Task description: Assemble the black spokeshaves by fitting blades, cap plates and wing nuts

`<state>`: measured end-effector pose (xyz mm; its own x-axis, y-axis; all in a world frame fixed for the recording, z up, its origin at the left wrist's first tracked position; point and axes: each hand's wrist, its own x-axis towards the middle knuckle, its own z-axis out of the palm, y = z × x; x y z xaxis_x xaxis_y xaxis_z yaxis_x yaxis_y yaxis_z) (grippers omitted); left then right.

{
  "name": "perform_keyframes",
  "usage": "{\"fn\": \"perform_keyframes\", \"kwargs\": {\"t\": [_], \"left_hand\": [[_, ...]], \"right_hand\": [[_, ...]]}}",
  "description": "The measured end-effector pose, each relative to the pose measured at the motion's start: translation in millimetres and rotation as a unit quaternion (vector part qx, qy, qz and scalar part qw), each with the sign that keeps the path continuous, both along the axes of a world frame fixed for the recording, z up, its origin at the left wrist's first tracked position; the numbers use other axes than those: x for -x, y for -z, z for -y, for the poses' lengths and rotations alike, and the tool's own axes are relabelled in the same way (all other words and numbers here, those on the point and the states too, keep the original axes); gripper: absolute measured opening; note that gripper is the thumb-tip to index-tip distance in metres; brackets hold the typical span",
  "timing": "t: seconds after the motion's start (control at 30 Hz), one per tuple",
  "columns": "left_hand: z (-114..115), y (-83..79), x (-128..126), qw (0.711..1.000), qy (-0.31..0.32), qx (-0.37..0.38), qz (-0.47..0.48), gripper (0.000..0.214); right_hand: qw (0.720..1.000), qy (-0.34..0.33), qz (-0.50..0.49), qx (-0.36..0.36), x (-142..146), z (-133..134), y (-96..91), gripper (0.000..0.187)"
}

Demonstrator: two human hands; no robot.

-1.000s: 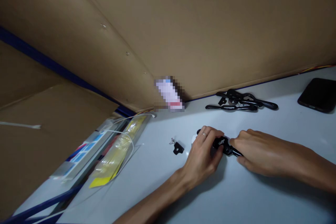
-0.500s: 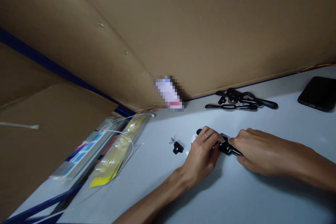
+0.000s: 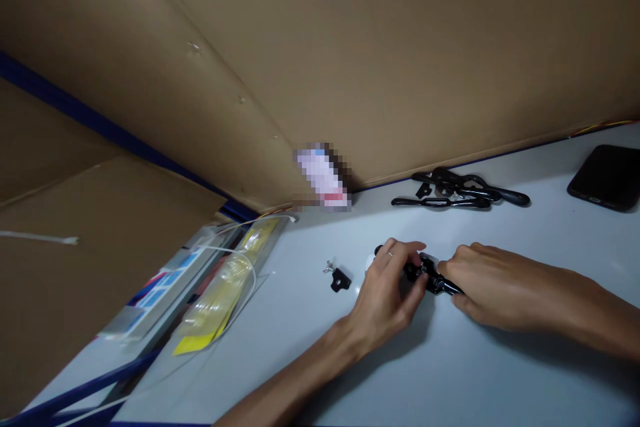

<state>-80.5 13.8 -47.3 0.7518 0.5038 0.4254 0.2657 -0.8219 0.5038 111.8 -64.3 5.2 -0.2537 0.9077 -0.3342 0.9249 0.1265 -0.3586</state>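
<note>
A black spokeshave [image 3: 429, 275] lies across the white table between my hands, its middle part showing and its far handle mostly covered. My right hand [image 3: 487, 283] is closed round the near handle. Over the middle of the tool is my left hand [image 3: 387, 287], a ring on one finger; its thumb and forefinger are spread apart beside a small screw. Something white, partly hidden, shows behind the left hand. To the left lie a small black cap plate [image 3: 341, 280] with a hole and a silver wing screw [image 3: 329, 267].
Several black spokeshaves and parts [image 3: 450, 190] are piled by the brown back panel. A black phone [image 3: 605, 177] lies at the far right. On the left are a clear plastic packet with yellow [image 3: 215, 310], a white cable [image 3: 253, 273] and a blue frame bar [image 3: 100, 383].
My left thumb and forefinger have parted from a pinch over the tool's middle, the forefinger lifting outward. My right hand keeps its hold on the handle.
</note>
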Motion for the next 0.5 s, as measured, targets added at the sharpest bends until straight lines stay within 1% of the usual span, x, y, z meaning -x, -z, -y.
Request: {"fn": "perform_keyframes", "kwargs": {"t": [0.07,0.1,0.13,0.23,0.27,0.4,0.43,0.5], "left_hand": [[0.0,0.4,1.2,1.000,-0.025,0.004,-0.009,0.020],[-0.2,0.8,1.6,1.000,-0.025,0.000,-0.012,0.015],[-0.6,1.2,2.0,1.000,-0.014,-0.010,-0.013,0.014],[-1.8,1.0,2.2,0.998,0.046,-0.045,-0.003,0.026],[-1.9,0.4,2.1,0.997,0.055,-0.050,0.006,0.027],[-0.8,-2.3,0.6,0.999,0.021,-0.034,0.008,0.021],[-0.6,-2.5,0.2,0.999,0.022,-0.031,-0.001,0.021],[-0.4,-2.3,-0.6,0.998,0.046,-0.037,-0.011,0.025]], "right_hand": [[1.000,0.003,0.004,0.009,0.2,-0.2,-1.8,0.019],[1.000,0.002,0.008,0.011,0.3,-0.3,-2.7,0.019],[1.000,0.000,0.012,0.010,0.5,-0.4,-3.5,0.019],[1.000,-0.008,0.017,0.001,0.7,-0.6,-3.5,0.021],[1.000,-0.010,0.016,-0.001,0.7,-0.6,-2.8,0.021],[1.000,-0.011,0.011,-0.009,0.4,-0.7,0.6,0.021],[1.000,-0.011,0.013,-0.011,0.5,-0.9,1.1,0.020],[1.000,-0.013,0.015,-0.012,0.9,-1.3,1.3,0.020]]}}
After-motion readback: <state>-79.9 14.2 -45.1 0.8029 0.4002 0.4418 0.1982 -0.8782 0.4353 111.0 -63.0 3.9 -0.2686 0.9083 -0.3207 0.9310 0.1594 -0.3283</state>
